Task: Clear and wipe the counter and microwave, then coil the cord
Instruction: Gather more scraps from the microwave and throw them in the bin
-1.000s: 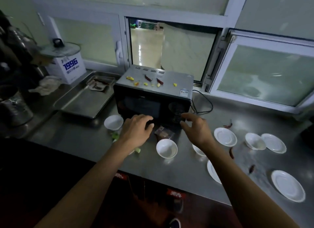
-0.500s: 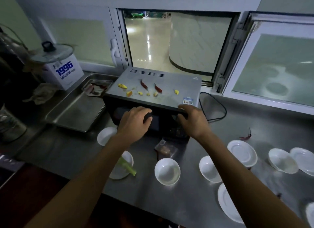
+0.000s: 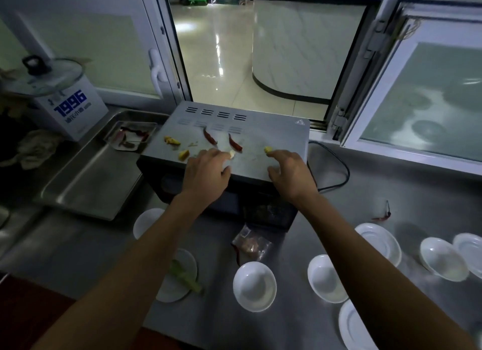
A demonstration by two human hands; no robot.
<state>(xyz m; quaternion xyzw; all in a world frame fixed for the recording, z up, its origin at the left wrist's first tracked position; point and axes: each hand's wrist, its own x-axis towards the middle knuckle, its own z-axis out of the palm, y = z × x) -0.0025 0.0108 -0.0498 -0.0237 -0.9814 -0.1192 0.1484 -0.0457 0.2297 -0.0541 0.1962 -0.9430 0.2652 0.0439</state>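
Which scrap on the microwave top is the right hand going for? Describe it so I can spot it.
Find the grey microwave under the open window. On its top, the right hand reaches a small yellow chunk at its fingertips. It lies alone on the right, apart from the two red chillies and other yellow bits further left.

Both forearms are bare, with no sleeves in sight. The left hand (image 3: 206, 172) and the right hand (image 3: 290, 173) wear no gloves, rings or watch.

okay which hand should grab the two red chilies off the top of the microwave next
Left, probably. The left hand rests on the microwave top with its fingertips just below both red chilies. The right hand sits farther right, by a yellow scrap.
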